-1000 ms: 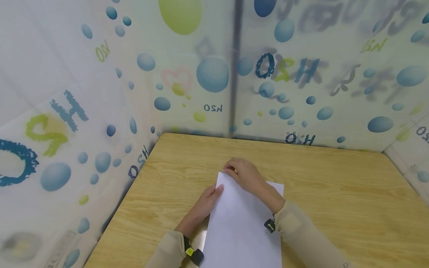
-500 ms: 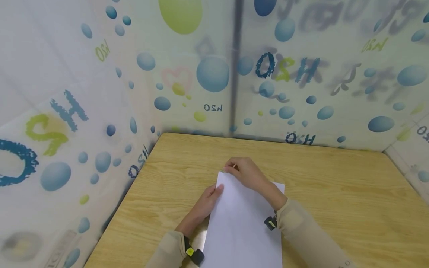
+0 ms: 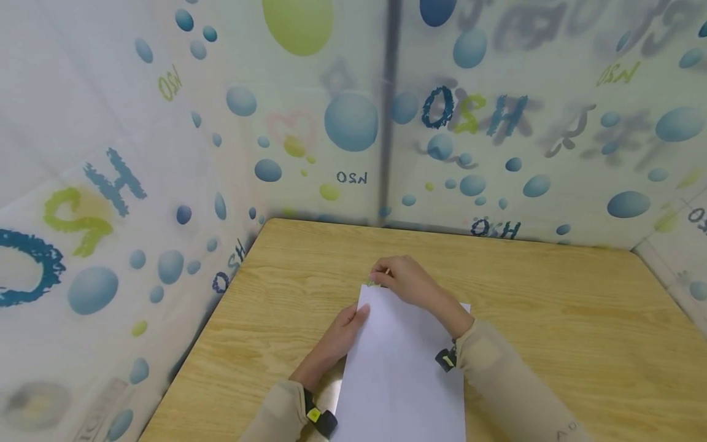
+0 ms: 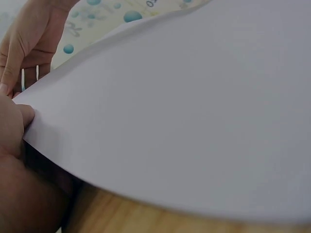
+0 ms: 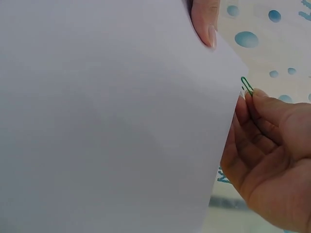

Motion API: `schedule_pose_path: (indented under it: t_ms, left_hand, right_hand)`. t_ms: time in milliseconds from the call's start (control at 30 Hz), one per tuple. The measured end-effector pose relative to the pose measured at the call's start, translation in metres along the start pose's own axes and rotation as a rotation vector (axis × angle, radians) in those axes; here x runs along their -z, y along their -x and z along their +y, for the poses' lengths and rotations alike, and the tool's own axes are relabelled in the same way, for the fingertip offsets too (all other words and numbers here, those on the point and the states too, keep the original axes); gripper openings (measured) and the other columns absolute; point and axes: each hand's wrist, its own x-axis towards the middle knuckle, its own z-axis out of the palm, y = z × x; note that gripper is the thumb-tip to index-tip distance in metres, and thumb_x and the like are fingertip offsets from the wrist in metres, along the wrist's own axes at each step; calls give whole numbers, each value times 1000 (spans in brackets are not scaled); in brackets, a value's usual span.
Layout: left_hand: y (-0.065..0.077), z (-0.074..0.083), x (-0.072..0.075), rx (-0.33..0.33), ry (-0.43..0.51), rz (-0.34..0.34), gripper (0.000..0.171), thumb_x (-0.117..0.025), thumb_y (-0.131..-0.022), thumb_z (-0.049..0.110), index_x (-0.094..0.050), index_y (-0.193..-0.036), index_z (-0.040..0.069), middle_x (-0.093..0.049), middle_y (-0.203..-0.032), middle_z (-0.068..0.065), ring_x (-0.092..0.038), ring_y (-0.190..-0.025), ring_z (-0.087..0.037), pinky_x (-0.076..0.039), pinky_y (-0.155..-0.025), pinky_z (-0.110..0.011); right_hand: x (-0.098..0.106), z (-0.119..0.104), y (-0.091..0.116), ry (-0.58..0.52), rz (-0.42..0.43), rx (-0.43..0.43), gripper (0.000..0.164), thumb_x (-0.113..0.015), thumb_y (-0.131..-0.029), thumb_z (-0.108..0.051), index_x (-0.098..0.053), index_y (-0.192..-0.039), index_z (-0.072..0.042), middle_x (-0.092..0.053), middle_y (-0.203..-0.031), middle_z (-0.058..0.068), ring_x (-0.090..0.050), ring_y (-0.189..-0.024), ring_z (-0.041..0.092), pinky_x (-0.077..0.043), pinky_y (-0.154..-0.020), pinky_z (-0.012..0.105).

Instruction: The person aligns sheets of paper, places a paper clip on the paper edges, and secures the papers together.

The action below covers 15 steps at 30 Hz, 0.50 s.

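A green paper clip [image 5: 247,85] is pinched between the thumb and forefinger of my right hand [image 5: 272,131], right at the top edge of a white sheet of paper [image 5: 121,116]. In the head view, that hand [image 3: 405,282] reaches over the sheet [image 3: 403,362] to its top left corner. My left hand [image 3: 339,334] grips the sheet's left edge just below this corner, thumb on the near face and fingers hidden behind. The left wrist view has the left thumb [image 4: 26,114] on the paper [image 4: 170,107], which stands tilted up.
A wooden table [image 3: 552,307] lies under the hands. Behind it and to the left stand pale walls [image 3: 309,80] printed with bubbles and lettering. Each wrist wears a small dark camera on a strap.
My right hand has shifted slightly up and right at the sheet's corner, and the green paper clip now shows above the top edge. My left hand has stayed in place.
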Motion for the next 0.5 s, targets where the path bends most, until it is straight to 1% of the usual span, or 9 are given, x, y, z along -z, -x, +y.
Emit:
schedule_pose_path:
  t_ms: [100, 267, 400, 500]
  left_hand:
    - [5, 14, -2, 10, -8, -6, 39, -34, -108, 26, -50, -132, 0, -64, -92, -9, -64, -77, -19, -53, -66, -33]
    - [6, 16, -3, 23, -23, 0, 38, -34, -108, 27, -51, -130, 1, -64, -92, -9, -64, -77, -19, -53, -66, -32]
    - [5, 15, -3, 11, -11, 13, 38, -34, -108, 26, -51, -129, 0, -64, -91, -10, -64, -76, -19, -53, -66, -33]
    - [5, 15, -3, 13, -12, 18, 37, -34, -108, 26, -52, -128, 0, -63, -91, -10, -63, -76, -19, -53, -66, -33]
  right_hand:
    - [-1, 0, -1, -9, -5, 2, 9, -63, -96, -16, -70, -93, -10, -64, -78, -4, -55, -66, 11, -46, -58, 26]
    - [-3, 0, -2, -5, 7, 16, 7, -65, -95, -14, -71, -93, -10, -64, -78, -5, -55, -67, 10, -47, -58, 25]
    - [-5, 1, -2, 12, 15, 22, 7, -65, -94, -14, -71, -93, -12, -64, -80, -6, -55, -68, 10, -48, -60, 25]
    - [-6, 1, -1, 22, 15, 31, 7, -66, -94, -15, -72, -94, -12, -65, -82, -7, -55, -70, 10, -48, -62, 25]
